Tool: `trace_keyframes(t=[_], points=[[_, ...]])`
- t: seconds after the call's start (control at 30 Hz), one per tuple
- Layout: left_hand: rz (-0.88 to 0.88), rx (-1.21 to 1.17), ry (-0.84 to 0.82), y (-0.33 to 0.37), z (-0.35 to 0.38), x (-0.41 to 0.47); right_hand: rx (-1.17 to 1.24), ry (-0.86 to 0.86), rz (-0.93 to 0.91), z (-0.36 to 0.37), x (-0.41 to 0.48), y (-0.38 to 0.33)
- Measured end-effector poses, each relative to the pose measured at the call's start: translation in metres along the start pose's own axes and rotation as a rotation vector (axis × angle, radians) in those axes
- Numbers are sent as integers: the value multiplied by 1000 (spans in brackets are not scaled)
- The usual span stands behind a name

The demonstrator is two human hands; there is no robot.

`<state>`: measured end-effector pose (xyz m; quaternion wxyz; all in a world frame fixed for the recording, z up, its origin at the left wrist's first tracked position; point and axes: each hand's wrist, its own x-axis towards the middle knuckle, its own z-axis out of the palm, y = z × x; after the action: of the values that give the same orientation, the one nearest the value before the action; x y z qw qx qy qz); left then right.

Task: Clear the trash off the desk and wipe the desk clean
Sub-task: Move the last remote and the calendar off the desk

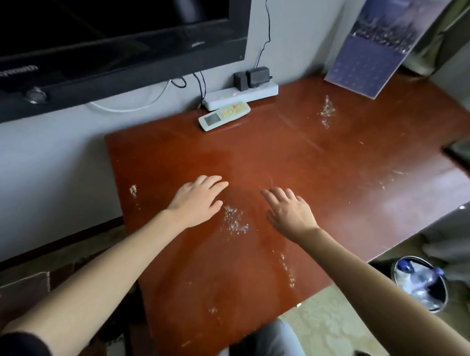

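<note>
Both hands empty. Left hand and right hand are palm-down over the table, fingers straight and slightly spread, gripping nothing. Cannot tell whether the palms touch the surface or hover just above it.

Trash is fine pale crumbs in loose patches:
- main patch between the two hands, just beside the left thumb
- small patch out to the left of the left hand, near the table edge
- thin trail behind the right hand, beside the forearm
- far patch well beyond the right fingertips

Handling, as judged: the bits look light, dry and loose, too small to pinch singly. They will likely skid on the glossy top and scatter if struck fast. Best taken by sweeping slowly with the side of a flat hand into one heap, then off the table edge into a cupped palm.

Waste bin stands on the floor to the right of the right forearm. No cloth is in view for the wiping step.
</note>
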<state>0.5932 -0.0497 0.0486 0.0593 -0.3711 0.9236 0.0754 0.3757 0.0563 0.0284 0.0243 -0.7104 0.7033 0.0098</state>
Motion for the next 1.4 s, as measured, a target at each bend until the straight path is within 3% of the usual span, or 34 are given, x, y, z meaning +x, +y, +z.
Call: trace_keyframes(t=[0.27,0.5,0.7,0.97,1.1,1.23,1.4], points=[[-117,-39,36,17,-11,103,98,63,36,4,81,92],[-372,11,90,19,-23,219,172,100,29,-3,154,199],[-694,-49,70,2,-9,271,321,254,229,9,198,290],[-837,-23,126,0,3,295,423,309,390,38,234,368],[-706,-47,112,16,1,318,484,388,565,45,245,398],[-517,-92,144,45,-3,353,701,461,844,39,261,430],[-301,-187,156,81,-4,395,960,577,849,29,272,449]])
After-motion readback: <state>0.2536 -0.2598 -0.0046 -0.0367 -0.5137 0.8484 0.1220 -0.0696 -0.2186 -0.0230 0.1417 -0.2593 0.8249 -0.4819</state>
